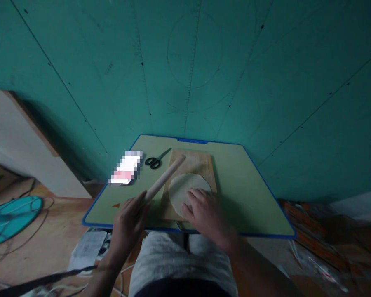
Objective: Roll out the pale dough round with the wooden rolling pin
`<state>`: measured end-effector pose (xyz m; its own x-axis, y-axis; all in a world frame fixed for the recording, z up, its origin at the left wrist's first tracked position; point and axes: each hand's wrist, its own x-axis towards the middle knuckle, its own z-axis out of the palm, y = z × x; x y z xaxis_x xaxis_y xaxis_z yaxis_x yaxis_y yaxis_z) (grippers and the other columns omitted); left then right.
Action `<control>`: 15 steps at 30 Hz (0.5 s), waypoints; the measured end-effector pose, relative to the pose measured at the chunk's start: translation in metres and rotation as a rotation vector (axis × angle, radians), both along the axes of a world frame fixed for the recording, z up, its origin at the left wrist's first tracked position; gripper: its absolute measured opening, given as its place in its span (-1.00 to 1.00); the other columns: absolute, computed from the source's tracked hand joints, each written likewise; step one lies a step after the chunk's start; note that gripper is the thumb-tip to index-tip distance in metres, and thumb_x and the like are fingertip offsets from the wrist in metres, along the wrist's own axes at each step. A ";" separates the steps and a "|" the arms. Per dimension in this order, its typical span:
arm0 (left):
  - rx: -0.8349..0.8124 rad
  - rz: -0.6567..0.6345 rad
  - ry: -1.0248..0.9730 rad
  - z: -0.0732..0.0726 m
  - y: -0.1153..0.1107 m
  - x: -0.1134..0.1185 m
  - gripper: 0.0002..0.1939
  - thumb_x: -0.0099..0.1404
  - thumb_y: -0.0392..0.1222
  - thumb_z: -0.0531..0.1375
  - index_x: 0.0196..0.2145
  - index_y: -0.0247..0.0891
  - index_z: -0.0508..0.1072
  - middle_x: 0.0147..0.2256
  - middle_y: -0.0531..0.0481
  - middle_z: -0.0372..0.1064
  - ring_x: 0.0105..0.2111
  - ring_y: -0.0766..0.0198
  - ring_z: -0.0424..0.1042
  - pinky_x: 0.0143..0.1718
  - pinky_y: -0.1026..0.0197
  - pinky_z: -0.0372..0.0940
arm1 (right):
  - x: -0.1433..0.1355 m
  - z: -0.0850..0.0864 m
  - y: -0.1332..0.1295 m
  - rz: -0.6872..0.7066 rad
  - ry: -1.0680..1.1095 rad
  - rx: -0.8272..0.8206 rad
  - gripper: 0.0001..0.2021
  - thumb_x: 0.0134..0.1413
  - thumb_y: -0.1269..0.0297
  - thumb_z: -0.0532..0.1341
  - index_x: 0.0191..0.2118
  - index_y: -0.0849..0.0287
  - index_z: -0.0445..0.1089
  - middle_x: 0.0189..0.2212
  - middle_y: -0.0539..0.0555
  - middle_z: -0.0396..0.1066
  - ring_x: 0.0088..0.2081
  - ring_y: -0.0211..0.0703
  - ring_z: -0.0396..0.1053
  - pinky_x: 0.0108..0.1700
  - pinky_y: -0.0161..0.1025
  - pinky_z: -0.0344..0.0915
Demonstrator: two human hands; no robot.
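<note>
My left hand (130, 218) is closed around the near end of a pale wooden rolling pin (165, 178), which slants up and to the right, its far end over a wooden board (200, 160). On that board lies a thin, roughly round sheet of dough (179, 189). Resting on the dough's right part is my right hand (204, 211), fingers stretched out and thumb apart. Its palm hides the dough's lower right edge. Black-handled scissors (154, 162) lie left of the board, blades pointing away from me.
A small table (238, 185) with a blue rim carries everything and stands against a green wall (185, 82). At its left edge lies a blurred-out, phone-like object (126, 168). Cables and a turquoise round object (15, 218) are on the floor at left.
</note>
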<state>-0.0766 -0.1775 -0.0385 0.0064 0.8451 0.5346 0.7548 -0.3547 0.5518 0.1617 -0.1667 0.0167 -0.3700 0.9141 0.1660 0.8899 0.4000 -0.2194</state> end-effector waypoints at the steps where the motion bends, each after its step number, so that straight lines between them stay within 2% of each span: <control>1: -0.015 -0.032 -0.009 0.005 0.002 0.001 -0.63 0.39 -0.06 0.10 -0.01 -0.32 0.50 -0.28 -0.14 0.50 -0.32 0.14 0.50 -0.33 0.17 0.41 | 0.007 0.003 0.001 0.034 0.033 -0.004 -0.79 0.29 0.26 0.10 -0.18 0.18 0.47 -0.18 0.14 0.51 -0.12 -0.06 0.45 -0.08 -0.16 0.35; 4: -0.037 -0.203 0.018 0.021 0.006 0.004 -0.64 0.39 -0.11 0.10 0.02 -0.32 0.50 -0.27 -0.15 0.51 -0.29 0.15 0.49 -0.33 0.20 0.41 | 0.033 0.007 0.005 0.060 0.191 0.087 -0.75 0.31 0.32 0.04 -0.20 0.13 0.49 -0.21 0.09 0.53 -0.13 -0.13 0.46 -0.05 -0.21 0.36; 7: -0.067 -0.427 0.078 0.031 0.012 0.008 -0.66 0.40 -0.19 0.09 0.06 -0.22 0.49 -0.22 -0.15 0.51 -0.25 0.18 0.48 -0.29 0.21 0.42 | 0.054 0.006 0.012 -0.026 0.309 0.239 -0.72 0.29 0.29 0.04 -0.10 0.15 0.49 -0.14 0.14 0.53 -0.05 -0.08 0.44 0.03 -0.14 0.36; 9: -0.086 -0.517 0.130 0.034 0.017 0.010 -0.67 0.41 -0.22 0.07 0.05 -0.14 0.50 -0.20 -0.14 0.50 -0.23 0.19 0.47 -0.26 0.21 0.42 | 0.062 -0.001 0.018 -0.079 0.316 0.281 -0.70 0.29 0.27 0.04 -0.03 0.15 0.47 -0.08 0.18 0.50 0.00 -0.03 0.42 0.09 -0.08 0.35; 11: -0.086 -0.513 0.195 0.035 0.022 0.012 -0.68 0.41 -0.21 0.08 0.03 -0.12 0.52 -0.19 -0.14 0.48 -0.23 0.19 0.46 -0.26 0.19 0.42 | 0.063 -0.011 0.024 -0.118 0.282 0.273 -0.67 0.29 0.25 0.05 0.03 0.16 0.45 -0.01 0.21 0.47 0.06 0.00 0.39 0.12 -0.02 0.33; 15: -0.039 -0.368 0.369 0.034 0.032 0.023 -0.71 0.39 -0.22 0.08 -0.02 -0.22 0.52 -0.15 -0.18 0.47 -0.19 0.13 0.46 -0.20 0.09 0.42 | 0.055 -0.034 0.030 -0.151 0.181 0.177 -0.61 0.32 0.26 -0.01 0.14 0.20 0.37 0.13 0.26 0.38 0.17 0.03 0.32 0.15 0.03 0.31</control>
<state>-0.0532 -0.1455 -0.0049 0.4886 0.7707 0.4091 0.7306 -0.6177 0.2910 0.2165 -0.1366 -0.0173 -0.1821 0.9075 0.3786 0.8950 0.3124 -0.3184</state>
